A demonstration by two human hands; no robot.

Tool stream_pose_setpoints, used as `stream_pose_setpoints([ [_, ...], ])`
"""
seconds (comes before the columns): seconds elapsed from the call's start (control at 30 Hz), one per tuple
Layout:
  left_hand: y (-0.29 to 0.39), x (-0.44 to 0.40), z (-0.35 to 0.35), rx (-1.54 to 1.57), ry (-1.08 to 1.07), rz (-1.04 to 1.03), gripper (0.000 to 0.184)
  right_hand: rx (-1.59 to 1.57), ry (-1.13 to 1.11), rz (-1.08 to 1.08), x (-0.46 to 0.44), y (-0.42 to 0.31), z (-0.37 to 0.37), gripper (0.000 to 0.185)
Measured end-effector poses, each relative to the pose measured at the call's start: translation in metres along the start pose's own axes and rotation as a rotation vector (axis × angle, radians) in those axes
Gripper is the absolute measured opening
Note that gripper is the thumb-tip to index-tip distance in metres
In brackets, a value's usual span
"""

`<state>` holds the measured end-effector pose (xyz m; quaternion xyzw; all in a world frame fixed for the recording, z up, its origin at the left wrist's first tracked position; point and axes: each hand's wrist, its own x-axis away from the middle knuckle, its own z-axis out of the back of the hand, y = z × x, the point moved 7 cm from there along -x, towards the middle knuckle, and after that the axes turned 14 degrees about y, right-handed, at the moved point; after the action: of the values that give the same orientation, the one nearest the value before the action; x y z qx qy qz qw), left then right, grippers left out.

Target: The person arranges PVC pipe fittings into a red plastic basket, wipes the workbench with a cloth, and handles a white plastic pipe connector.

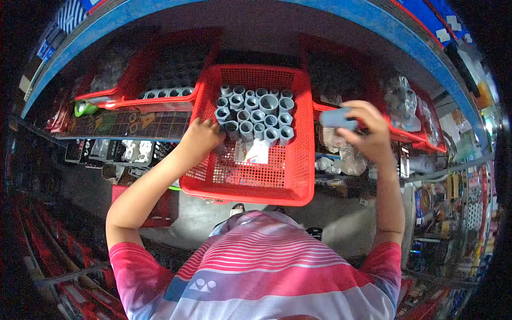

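Observation:
A red plastic basket (300, 181) stands in front of me, with several grey pipe fittings (258, 116) upright in rows over its back and middle part. My left hand (202, 137) reaches over the basket's left rim, its curled fingers beside the leftmost fittings; its fingertips are partly hidden, and whether it grips one cannot be made out. To the right of the basket, my right hand (369, 128) holds a grey fitting (337, 119) between thumb and fingers, slightly blurred. A white label or paper (258, 153) lies on the basket floor near the front fittings.
Red trays (160, 100) with more grey fittings stand at the left. Clear plastic bags (404, 109) lie in a red tray at the right. A blue shelf edge (341, 15) arches across the top. Below the basket are the floor and my feet.

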<state>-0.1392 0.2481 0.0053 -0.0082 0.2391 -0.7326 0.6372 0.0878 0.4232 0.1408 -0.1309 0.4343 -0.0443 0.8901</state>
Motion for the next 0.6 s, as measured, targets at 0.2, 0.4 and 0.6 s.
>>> stream_pose_setpoints([
  [0.2,-0.001,0.005,0.009,0.039,-0.029,0.067,0.028,-0.318,-0.392,0.12,-0.006,-0.072,-0.13,0.042],
  [0.4,-0.007,0.023,0.071,0.154,0.131,0.32,0.042,-0.147,-0.64,0.301,0.006,-0.074,-0.235,0.033],
  [0.6,0.039,0.056,0.127,0.559,0.303,0.477,0.04,0.026,-0.455,0.483,0.018,-0.07,-0.246,0.041],
])
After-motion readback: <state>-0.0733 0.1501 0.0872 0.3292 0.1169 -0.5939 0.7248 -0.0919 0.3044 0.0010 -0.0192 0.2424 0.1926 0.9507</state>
